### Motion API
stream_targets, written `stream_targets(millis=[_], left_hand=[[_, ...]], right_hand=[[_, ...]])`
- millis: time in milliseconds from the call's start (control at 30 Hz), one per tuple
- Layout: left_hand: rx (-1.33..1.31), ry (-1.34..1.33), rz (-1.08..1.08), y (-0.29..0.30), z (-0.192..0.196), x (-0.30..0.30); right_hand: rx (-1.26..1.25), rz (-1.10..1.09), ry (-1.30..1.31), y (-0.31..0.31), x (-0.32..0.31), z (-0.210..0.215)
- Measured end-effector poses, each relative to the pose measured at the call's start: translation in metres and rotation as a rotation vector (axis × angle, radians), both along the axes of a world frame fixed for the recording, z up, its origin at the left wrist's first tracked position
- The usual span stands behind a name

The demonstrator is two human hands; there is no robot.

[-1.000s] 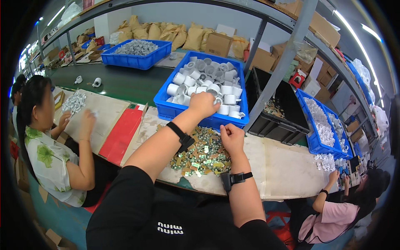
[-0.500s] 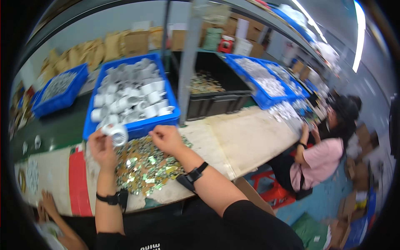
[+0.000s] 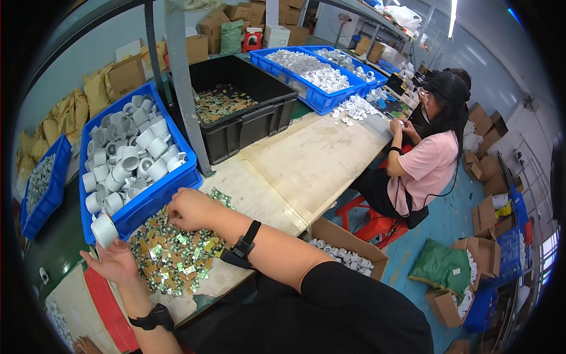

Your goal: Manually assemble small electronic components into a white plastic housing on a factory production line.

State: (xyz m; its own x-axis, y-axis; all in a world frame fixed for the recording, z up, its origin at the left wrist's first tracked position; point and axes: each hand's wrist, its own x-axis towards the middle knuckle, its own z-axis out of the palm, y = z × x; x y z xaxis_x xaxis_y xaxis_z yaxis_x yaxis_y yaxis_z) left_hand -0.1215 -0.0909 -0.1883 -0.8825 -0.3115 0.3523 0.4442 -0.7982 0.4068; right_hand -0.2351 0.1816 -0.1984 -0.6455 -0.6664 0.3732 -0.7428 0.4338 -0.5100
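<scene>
My left hand (image 3: 116,259) has its thumb and fingertips on a white cylindrical plastic housing (image 3: 105,230), its other fingers spread. The housing is beside the near corner of a blue bin (image 3: 154,199) filled with similar white housings (image 3: 121,174). My right hand (image 3: 191,210) is closed, its fingertips pinched together at the far edge of a heap of small green and tan circuit boards (image 3: 174,255). What those fingertips hold, if anything, is too small to make out. The heap lies on the worktable in front of the bin.
A black crate (image 3: 250,124) with more small boards stands behind a grey metal post (image 3: 190,88). Blue bins (image 3: 323,101) of white parts lie farther right. A co-worker in a pink shirt (image 3: 433,159) sits at the right table edge. Below, a cardboard box (image 3: 377,259) holds white parts.
The view has swung to the right. The housing in my left hand has turned, and that hand's fingers have opened out. My right hand has come down to the heap of boards.
</scene>
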Motion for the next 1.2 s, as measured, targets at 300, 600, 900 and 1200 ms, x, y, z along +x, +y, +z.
stream_targets(millis=[300,600,900,1200], left_hand=[[-0.009,-0.066,-0.144,0.001,-0.029,-0.015],[0.075,0.019,-0.123,0.022,0.013,-0.002],[0.025,-0.146,-0.034,0.012,-0.001,-0.004],[-0.163,-0.033,-0.115,0.018,0.000,-0.003]], right_hand=[[-0.063,0.052,0.101,0.007,-0.009,0.000],[-0.077,-0.171,-0.313,-0.001,0.008,0.028],[0.059,-0.006,0.229,-0.015,0.019,0.014],[-0.504,0.010,-0.319,-0.018,0.013,0.007]])
